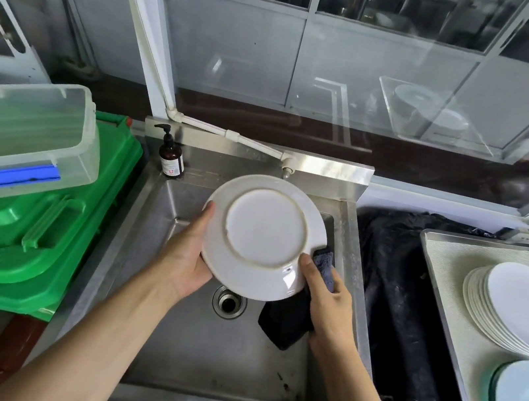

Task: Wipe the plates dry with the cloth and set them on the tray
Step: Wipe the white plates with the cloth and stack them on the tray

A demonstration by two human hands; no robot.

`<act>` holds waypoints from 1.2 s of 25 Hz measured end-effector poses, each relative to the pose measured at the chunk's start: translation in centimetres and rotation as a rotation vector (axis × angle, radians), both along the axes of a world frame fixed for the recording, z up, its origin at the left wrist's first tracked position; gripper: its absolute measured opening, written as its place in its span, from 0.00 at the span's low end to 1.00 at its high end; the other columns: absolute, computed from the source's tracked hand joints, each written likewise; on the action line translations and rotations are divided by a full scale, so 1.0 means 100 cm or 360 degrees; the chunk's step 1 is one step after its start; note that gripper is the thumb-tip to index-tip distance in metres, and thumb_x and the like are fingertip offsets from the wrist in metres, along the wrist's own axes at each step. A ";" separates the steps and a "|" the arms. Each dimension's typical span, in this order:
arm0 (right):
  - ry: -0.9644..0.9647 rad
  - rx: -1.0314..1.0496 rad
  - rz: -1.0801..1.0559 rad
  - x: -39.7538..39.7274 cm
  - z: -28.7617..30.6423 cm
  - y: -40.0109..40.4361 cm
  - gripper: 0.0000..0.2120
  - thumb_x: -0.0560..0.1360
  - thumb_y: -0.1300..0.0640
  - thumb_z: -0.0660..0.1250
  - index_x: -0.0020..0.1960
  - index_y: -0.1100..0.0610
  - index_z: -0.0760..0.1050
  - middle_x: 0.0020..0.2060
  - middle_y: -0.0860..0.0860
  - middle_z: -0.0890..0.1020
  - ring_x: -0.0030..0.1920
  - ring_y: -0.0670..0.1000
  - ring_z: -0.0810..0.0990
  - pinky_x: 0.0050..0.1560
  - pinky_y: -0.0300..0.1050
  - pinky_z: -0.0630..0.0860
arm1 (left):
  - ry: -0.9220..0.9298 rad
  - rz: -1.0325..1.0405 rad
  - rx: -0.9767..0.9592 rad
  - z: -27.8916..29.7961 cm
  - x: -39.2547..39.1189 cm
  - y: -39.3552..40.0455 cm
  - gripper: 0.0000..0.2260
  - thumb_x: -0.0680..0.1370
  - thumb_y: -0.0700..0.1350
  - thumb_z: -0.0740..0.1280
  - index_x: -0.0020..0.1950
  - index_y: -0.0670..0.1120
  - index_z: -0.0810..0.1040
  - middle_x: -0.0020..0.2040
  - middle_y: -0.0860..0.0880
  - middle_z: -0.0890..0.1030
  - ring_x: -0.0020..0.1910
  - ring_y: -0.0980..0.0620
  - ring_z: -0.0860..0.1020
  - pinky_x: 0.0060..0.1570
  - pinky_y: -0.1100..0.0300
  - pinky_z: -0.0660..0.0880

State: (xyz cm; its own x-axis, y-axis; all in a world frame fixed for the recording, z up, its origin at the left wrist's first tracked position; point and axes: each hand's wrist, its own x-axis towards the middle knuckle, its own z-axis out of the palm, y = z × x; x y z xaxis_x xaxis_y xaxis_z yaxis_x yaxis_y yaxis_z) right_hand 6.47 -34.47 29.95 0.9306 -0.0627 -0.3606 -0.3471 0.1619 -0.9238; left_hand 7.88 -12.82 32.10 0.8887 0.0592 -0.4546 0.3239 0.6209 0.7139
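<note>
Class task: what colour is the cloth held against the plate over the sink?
Dark navy blue cloth, seen best in the head view, held by the right hand.

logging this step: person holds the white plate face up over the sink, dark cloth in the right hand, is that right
Not quite. The head view shows the white plate bottom up, its foot ring facing the camera, not face up. The rest holds: it is over the sink, with the dark cloth in the right hand.

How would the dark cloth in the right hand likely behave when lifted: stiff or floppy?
Probably floppy: the dark cloth hangs limp below the right hand. Likely light, since the fingers pinch it while also steadying the white round plate.
</note>
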 end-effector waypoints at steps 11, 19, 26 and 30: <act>-0.0671 -0.0873 -0.0452 0.037 0.037 -0.006 0.09 0.71 0.51 0.69 0.51 0.46 0.79 0.39 0.40 0.82 0.41 0.40 0.79 0.43 0.30 0.71 | -0.0077 -0.0202 0.0396 0.022 -0.018 -0.008 0.21 0.77 0.58 0.67 0.67 0.50 0.79 0.63 0.50 0.83 0.65 0.48 0.79 0.66 0.47 0.73; -0.1134 -0.1116 0.0176 0.022 0.039 0.042 0.23 0.72 0.58 0.67 0.67 0.50 0.79 0.65 0.49 0.77 0.65 0.47 0.76 0.70 0.37 0.68 | -0.0314 -0.0148 0.0676 0.023 -0.019 -0.023 0.11 0.83 0.47 0.65 0.51 0.57 0.87 0.55 0.59 0.85 0.56 0.66 0.80 0.49 0.75 0.73; -0.0967 -0.1003 0.0166 0.031 0.042 0.041 0.22 0.76 0.65 0.66 0.69 0.55 0.76 0.65 0.53 0.77 0.58 0.29 0.70 0.61 0.21 0.61 | -0.0321 -0.0120 0.0821 0.024 -0.021 -0.025 0.10 0.82 0.51 0.65 0.50 0.60 0.86 0.53 0.59 0.86 0.55 0.65 0.80 0.49 0.74 0.73; -0.1126 -0.0952 0.0306 0.012 0.044 0.065 0.24 0.76 0.63 0.65 0.70 0.50 0.77 0.68 0.47 0.74 0.66 0.41 0.73 0.68 0.27 0.64 | -0.0247 0.0018 0.0741 0.027 -0.013 -0.031 0.13 0.83 0.47 0.64 0.46 0.59 0.87 0.50 0.58 0.87 0.51 0.64 0.83 0.43 0.74 0.75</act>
State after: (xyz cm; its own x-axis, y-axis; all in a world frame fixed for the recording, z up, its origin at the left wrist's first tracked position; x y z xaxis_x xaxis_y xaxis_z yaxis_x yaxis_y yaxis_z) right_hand 7.69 -27.97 34.33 0.9346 0.1227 0.3339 0.3542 -0.4084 -0.8413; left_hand 6.58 -15.93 34.79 0.9421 0.2345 -0.2396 0.1867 0.2268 0.9559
